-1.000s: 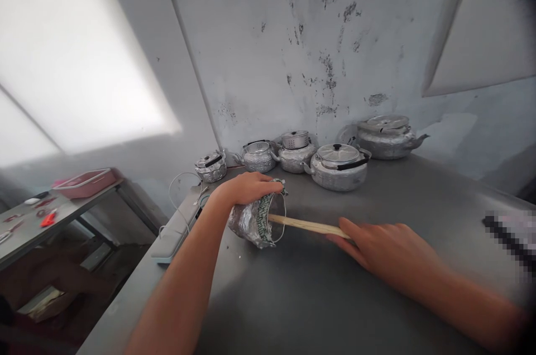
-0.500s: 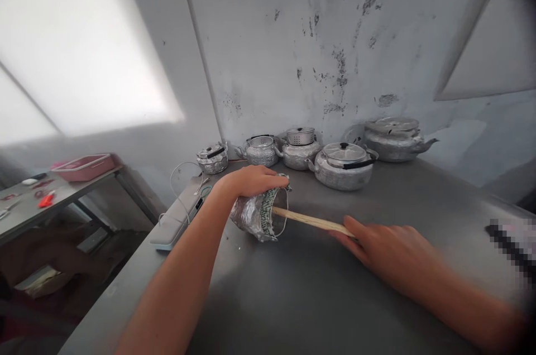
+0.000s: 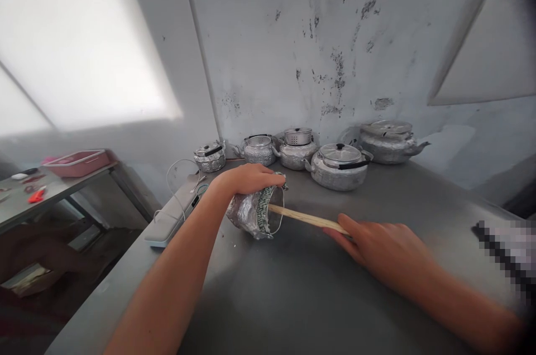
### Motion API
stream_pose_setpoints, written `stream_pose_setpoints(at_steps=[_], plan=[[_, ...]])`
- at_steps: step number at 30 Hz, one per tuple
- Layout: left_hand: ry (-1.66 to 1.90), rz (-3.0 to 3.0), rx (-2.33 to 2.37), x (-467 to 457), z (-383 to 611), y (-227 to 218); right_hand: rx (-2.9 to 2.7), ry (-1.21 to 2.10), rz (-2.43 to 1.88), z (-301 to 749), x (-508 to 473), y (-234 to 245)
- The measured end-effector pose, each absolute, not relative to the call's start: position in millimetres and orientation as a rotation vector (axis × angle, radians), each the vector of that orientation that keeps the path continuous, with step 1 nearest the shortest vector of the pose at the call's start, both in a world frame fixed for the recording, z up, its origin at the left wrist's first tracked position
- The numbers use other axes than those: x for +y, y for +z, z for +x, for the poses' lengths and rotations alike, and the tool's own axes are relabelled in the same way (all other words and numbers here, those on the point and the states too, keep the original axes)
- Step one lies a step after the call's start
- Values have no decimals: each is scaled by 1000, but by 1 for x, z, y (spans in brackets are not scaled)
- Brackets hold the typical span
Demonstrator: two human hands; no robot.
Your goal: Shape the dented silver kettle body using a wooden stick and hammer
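Note:
A small hammered-metal kettle body lies on its side on the grey metal table, its open mouth facing right. My left hand grips it from above, fingers curled over the top with a patterned cloth at the rim. My right hand is closed on a wooden stick whose far end reaches into the kettle's mouth.
Several finished metal kettles with lids stand in a row along the stained wall at the table's back. A flat grey device with a white cable lies at the table's left edge. A second table with a pink tray stands further left.
Both hands keep their grip on the kettle and the stick. The view has shifted slightly, and the kettle and stick sit a little further left and up in the frame.

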State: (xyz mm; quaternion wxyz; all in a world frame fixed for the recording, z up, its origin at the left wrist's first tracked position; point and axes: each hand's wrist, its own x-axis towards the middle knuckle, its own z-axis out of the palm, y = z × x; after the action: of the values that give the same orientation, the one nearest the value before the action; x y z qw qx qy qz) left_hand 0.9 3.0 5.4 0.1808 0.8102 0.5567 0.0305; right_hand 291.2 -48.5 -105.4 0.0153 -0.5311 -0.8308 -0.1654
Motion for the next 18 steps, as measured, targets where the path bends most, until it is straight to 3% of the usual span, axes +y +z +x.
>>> stream_pose_setpoints(at_steps=[18], plan=[[107,2305,1554,6,-1,2,-2547,-519,-1551,292,-49,-109]])
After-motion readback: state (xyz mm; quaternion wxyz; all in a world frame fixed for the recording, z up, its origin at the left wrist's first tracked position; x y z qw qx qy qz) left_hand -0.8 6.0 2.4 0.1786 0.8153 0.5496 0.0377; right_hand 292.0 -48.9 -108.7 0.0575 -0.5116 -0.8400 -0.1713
